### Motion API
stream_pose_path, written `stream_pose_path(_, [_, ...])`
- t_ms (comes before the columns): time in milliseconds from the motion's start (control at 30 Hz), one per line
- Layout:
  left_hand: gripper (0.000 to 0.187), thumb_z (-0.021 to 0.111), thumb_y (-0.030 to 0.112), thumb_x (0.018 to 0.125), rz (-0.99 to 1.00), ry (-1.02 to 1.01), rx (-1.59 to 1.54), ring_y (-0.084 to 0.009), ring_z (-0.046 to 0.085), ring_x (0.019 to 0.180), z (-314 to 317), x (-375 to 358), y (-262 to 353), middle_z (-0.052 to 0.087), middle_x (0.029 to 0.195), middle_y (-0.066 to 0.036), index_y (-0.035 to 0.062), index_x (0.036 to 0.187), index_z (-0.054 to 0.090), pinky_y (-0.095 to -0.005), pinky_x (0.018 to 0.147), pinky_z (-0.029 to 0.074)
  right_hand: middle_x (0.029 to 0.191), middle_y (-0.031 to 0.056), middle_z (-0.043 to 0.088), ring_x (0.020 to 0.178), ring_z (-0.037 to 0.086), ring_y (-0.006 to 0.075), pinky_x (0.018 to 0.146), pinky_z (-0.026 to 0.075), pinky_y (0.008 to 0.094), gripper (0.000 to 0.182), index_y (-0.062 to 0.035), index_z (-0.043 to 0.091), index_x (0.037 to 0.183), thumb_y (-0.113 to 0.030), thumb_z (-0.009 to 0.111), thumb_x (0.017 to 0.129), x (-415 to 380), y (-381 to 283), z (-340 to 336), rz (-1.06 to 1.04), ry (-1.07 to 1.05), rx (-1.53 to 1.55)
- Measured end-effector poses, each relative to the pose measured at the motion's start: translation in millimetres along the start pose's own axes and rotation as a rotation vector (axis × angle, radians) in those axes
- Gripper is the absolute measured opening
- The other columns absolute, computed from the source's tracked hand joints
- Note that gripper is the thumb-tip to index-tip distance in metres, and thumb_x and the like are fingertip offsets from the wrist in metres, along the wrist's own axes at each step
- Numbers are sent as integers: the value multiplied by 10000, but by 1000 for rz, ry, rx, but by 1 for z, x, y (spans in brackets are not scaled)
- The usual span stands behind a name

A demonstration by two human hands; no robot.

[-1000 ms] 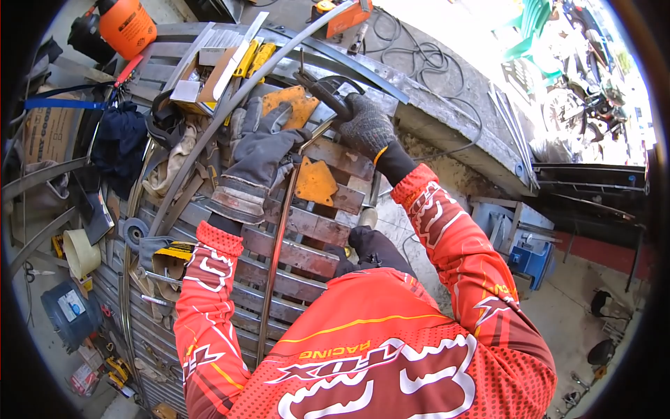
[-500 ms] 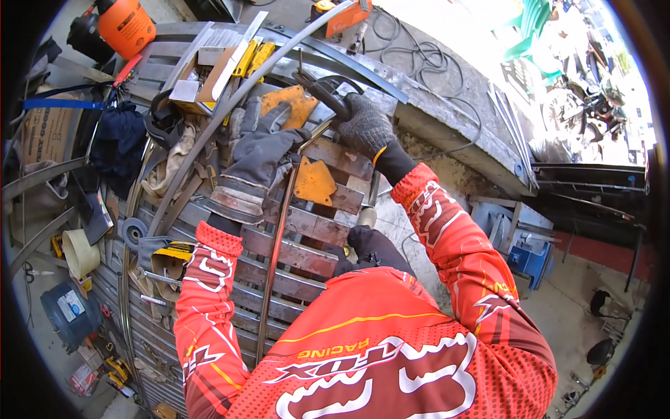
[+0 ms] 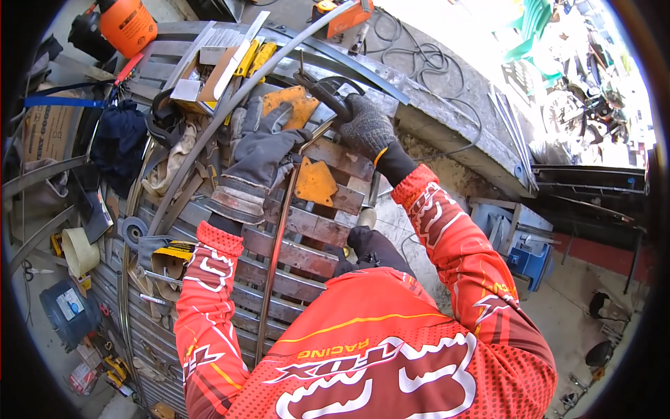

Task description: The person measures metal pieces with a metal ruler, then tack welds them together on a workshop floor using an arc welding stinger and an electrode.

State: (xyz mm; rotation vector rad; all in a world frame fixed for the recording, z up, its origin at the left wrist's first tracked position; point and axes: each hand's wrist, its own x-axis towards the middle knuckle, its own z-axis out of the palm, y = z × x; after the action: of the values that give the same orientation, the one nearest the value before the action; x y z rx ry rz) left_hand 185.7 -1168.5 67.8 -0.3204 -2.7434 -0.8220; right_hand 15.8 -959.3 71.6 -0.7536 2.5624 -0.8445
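My left hand (image 3: 255, 157), in a thick grey leather work glove, lies palm down with its fingers spread. Its edge is close to a bent metal bar (image 3: 279, 237); contact there is hard to judge. An orange metal plate (image 3: 315, 183) sits right of the bar, and a second orange plate (image 3: 293, 105) lies beyond the glove's fingers. My right hand (image 3: 366, 126), in a dark grey knit glove, is closed round the black handle of what looks like a welding electrode holder (image 3: 326, 94). A thin rod points up from its front end, over the bar's bent end.
The slatted metal bench (image 3: 300, 255) carries an open cardboard box (image 3: 209, 77), a long grey tube (image 3: 209, 136), a dark cloth (image 3: 120, 143) and a tape roll (image 3: 80, 251). An orange bottle (image 3: 129, 28) stands far left. Black cable (image 3: 426, 56) lies coiled on the floor beyond.
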Motion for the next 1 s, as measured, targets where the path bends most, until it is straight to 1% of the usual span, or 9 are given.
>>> stream_pose_path(67, [428,824,96,813,-61,49,-4,-286,636,1353,3,0,1,794,1220,-20,173,1232,780,-491,1322,241,1082,257,719,1062,692,453,931,555,520,371,-45,729,1127,-176,750,781,0,-2,-2,15,-23,0])
stream_pose_path(200, [418,838,125,810,-30,41,29,-294,621,1373,4,1,-2,795,1212,-19,176,1221,782,-520,1339,172,1077,259,721,1058,693,453,929,555,522,366,-45,731,1120,-179,754,781,0,-3,-2,14,-16,-2])
stream_pose_path(300, [418,844,117,806,-14,59,14,-282,683,1286,4,1,-1,794,1208,-42,149,1218,778,-469,1281,325,1076,260,720,1059,693,454,930,554,525,366,-46,728,1126,-189,758,791,0,-1,-1,8,-20,-4])
stream_pose_path(367, [433,848,108,808,-118,-2,-173,-268,748,1150,7,-2,-5,794,1206,-64,124,1234,770,-390,1136,491,1076,262,717,1064,689,457,931,553,525,364,-45,725,1132,-190,755,799,1,1,0,-3,-23,-1])
stream_pose_path(500, [439,851,90,807,-99,56,-151,-263,783,1021,13,-3,-8,791,1212,-79,99,1237,768,-338,994,564,1084,265,711,1065,687,460,931,553,524,369,-44,722,1139,-183,750,799,1,2,2,-16,-1,-17])
stream_pose_path(700, [452,854,64,787,-188,11,-197,-285,666,1303,13,-3,-6,787,1232,-55,133,1229,785,-388,1148,484,1120,266,703,1071,686,460,935,553,521,405,-37,713,1161,-181,752,785,1,2,1,2,-19,4])
stream_pose_path(767, [455,848,83,783,-74,37,3,-298,590,1403,5,0,0,790,1228,-36,162,1228,789,-456,1282,322,1120,263,704,1075,687,458,938,554,520,418,-35,714,1163,-189,760,777,0,1,-1,2,-33,-14])
stream_pose_path(867, [450,843,110,785,-42,45,50,-298,604,1390,6,0,-4,790,1233,-27,172,1227,787,-494,1329,193,1110,263,710,1075,690,454,937,557,519,420,-36,720,1156,-192,767,769,0,2,1,-4,-13,-15])
stream_pose_path(1000, [432,835,139,804,-52,35,35,-295,605,1391,7,-1,-4,791,1232,-27,181,1230,783,-489,1324,215,1104,263,716,1071,694,449,934,559,519,412,-34,724,1148,-195,771,771,0,0,-1,-1,-23,-16])
